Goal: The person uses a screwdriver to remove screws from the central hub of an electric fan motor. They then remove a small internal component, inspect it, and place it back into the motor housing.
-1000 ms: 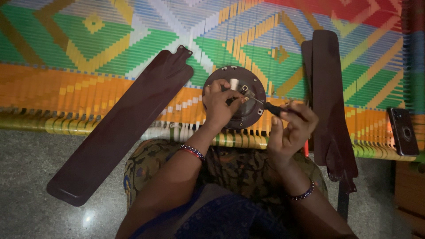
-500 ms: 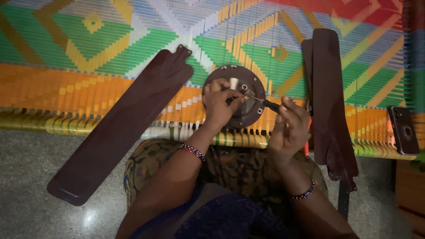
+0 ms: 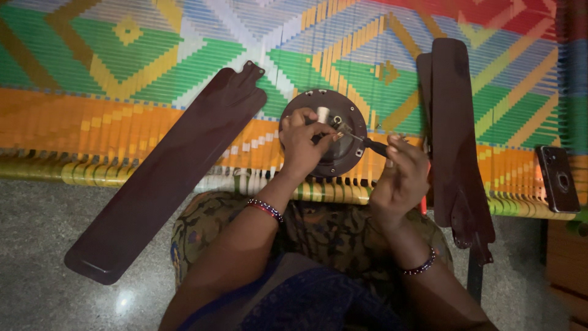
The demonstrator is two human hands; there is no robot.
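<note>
A woven cot [image 3: 122, 79] in bright colours was spread across the view. A long fan blade [image 3: 165, 178] was hung past its near edge; stacked blades [image 3: 456, 141] were laid just right. The round fan motor [image 3: 343, 116] was pinned by the left hand [image 3: 304, 142], fingers curled. A screwdriver [image 3: 367, 144] was clamped in the right hand [image 3: 401, 181]. A phone [image 3: 557, 178] was left well apart.

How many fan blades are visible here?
3, maybe more hidden. One blade lies left of the motor hub; two stacked blades, top and lower edge, lie right of both hands.
</note>
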